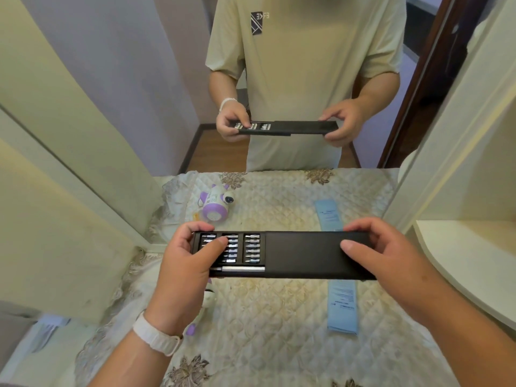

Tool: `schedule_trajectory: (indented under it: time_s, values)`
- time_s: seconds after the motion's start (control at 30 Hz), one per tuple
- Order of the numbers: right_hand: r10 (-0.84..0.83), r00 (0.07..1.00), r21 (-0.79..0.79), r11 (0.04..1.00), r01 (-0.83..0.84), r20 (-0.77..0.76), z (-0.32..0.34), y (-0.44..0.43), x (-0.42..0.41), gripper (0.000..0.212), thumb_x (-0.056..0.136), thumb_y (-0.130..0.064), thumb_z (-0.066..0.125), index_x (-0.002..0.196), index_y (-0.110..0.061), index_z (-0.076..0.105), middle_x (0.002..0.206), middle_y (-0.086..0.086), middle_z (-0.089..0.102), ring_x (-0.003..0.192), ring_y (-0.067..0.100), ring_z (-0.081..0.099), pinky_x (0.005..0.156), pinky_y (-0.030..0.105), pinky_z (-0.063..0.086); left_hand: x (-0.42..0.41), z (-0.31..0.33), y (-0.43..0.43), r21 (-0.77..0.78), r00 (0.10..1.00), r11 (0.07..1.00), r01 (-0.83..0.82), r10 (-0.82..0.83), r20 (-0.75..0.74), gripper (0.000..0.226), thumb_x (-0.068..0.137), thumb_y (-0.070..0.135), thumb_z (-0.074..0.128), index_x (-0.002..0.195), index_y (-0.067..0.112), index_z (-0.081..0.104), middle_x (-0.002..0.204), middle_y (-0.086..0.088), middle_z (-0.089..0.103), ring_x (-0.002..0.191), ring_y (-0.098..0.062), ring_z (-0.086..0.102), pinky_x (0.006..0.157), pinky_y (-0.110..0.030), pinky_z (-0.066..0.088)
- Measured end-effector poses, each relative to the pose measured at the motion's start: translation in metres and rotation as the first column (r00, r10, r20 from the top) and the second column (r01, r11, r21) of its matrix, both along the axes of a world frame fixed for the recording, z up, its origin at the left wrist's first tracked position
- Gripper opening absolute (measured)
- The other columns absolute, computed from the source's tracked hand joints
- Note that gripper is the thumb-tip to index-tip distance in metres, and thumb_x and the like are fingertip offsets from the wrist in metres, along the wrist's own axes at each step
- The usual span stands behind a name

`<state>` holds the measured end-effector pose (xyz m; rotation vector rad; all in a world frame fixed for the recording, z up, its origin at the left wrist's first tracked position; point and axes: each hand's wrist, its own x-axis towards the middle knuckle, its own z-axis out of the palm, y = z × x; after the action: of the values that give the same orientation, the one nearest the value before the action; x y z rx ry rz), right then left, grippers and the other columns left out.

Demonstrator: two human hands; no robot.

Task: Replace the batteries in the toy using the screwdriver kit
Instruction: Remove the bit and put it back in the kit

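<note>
Hands hold the screwdriver kit (301, 255) level in the air above the desk (279, 344), one at each end. The left hand (190, 263) grasps the tray (201, 248) at the 9 o'clock end, fingers curled over its far edge and thumb lying across the rows of bits (252, 248). The right hand (391, 255) clasps the black sleeve (304, 254) at the 3 o'clock end, thumb flat on top. The tray stands partly drawn out of the sleeve, so three blocks of bits and the silver driver handle (243, 268) are bared.

The toy (208, 298), white and purple, lies on the quilted cover (279, 317) at about 7 o'clock from the kit, mostly hidden beneath the left hand. Its reflection shows in the mirror (223, 152) at 12 o'clock. A blue leaflet (343, 305) lies at 5 o'clock.

The step appears to be opening the kit. To do it well, pull the tray straight toward 9 o'clock while the right hand pins the sleeve, and hold the whole kit flat, since a tilt could spill loose bits. Lifting the left thumb off the bits would make the rows easier to read. Setting the tray down on the desk before choosing a bit seems wise. Whether more of the tray must come out I cannot tell.
</note>
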<state>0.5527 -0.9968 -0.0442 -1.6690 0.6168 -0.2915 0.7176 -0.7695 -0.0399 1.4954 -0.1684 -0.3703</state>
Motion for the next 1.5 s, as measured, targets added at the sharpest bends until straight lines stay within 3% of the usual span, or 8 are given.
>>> schedule_trajectory:
  time_s: [0.23,0.53,0.7,0.87,1.13,1.23,1.33,1.5]
  values:
    - [-0.051,0.998,0.097,0.994,0.048,0.029,-0.011,0.012,-0.002,0.022,0.084,-0.013,0.072,0.087,-0.032,0.061,0.092,0.008,0.061,0.070,0.018,0.059,0.051,0.025,0.045,-0.015,-0.003,0.000,0.042,0.998,0.998,0.056,-0.055,-0.018,0.020,0.088,-0.001,0.063,0.094,0.018,0.061,0.082,-0.009,0.063,0.069,-0.024,0.065,0.054,-0.033,0.053]
    - [-0.034,0.996,0.017,0.999,0.035,-0.086,-0.022,0.044,0.001,0.023,0.083,-0.025,0.073,0.094,-0.036,0.056,0.096,-0.007,0.061,0.083,0.009,0.063,0.067,0.030,0.056,-0.042,-0.021,-0.007,0.097,0.994,0.990,0.106,-0.103,-0.037,0.019,0.085,0.009,0.073,0.090,0.025,0.064,0.082,-0.002,0.064,0.072,-0.013,0.063,0.060,-0.033,0.051]
    - [0.002,0.992,-0.011,1.000,-0.004,-0.124,-0.029,0.055,0.002,0.027,0.088,-0.028,0.068,0.102,-0.037,0.048,0.103,-0.010,0.055,0.087,0.005,0.059,0.064,0.017,0.048,-0.053,-0.025,-0.008,0.135,0.991,0.983,0.128,-0.122,-0.056,0.026,0.082,0.009,0.076,0.099,0.022,0.062,0.088,-0.003,0.065,0.074,-0.011,0.065,0.062,-0.028,0.055]
    - [0.055,0.992,0.067,0.997,-0.048,-0.113,-0.042,0.068,0.007,0.036,0.090,-0.028,0.064,0.111,-0.044,0.040,0.115,-0.013,0.046,0.098,0.009,0.057,0.070,0.024,0.048,-0.061,-0.026,-0.011,0.108,0.975,0.972,0.210,-0.201,-0.091,0.031,0.078,0.010,0.077,0.099,0.025,0.060,0.090,-0.002,0.064,0.073,-0.009,0.066,0.061,-0.024,0.053]
    - [0.065,0.962,0.077,0.996,-0.046,-0.264,-0.062,0.062,0.006,0.016,0.092,-0.035,0.061,0.107,-0.034,0.055,0.100,-0.009,0.063,0.086,0.007,0.062,0.067,0.021,0.044,-0.043,-0.042,-0.023,0.031,0.923,0.966,0.257,-0.236,-0.303,0.026,0.092,0.007,0.060,0.113,0.022,0.056,0.097,-0.005,0.063,0.078,-0.018,0.066,0.062,-0.035,0.055]
    - [-0.106,0.965,0.247,0.955,0.166,-0.239,-0.074,0.064,0.004,0.013,0.090,-0.030,0.066,0.098,-0.022,0.060,0.088,0.001,0.067,0.067,0.014,0.061,0.057,0.028,0.044,-0.042,-0.057,-0.026,-0.099,0.879,0.961,0.259,-0.276,-0.390,0.030,0.093,0.010,0.059,0.120,0.021,0.054,0.099,-0.004,0.073,0.088,-0.024,0.069,0.077,-0.038,0.054]
    - [-0.101,0.965,0.328,0.927,0.181,-0.244,-0.086,0.068,0.001,0.013,0.090,-0.025,0.067,0.097,-0.016,0.062,0.083,0.003,0.069,0.061,0.013,0.063,0.052,0.028,0.046,-0.054,-0.076,-0.030,-0.048,0.885,0.949,0.312,-0.308,-0.349,0.034,0.093,0.008,0.062,0.125,0.012,0.054,0.114,-0.013,0.071,0.108,-0.030,0.067,0.094,-0.043,0.053]
    - [-0.045,0.964,0.339,0.931,0.136,-0.263,-0.108,0.070,0.000,0.011,0.089,-0.027,0.066,0.094,-0.017,0.065,0.083,0.006,0.072,0.067,0.015,0.065,0.055,0.029,0.049,-0.072,-0.104,-0.046,0.099,0.881,0.923,0.373,-0.318,-0.350,0.023,0.094,0.008,0.063,0.116,0.013,0.057,0.105,-0.005,0.074,0.095,-0.020,0.072,0.073,-0.033,0.059]
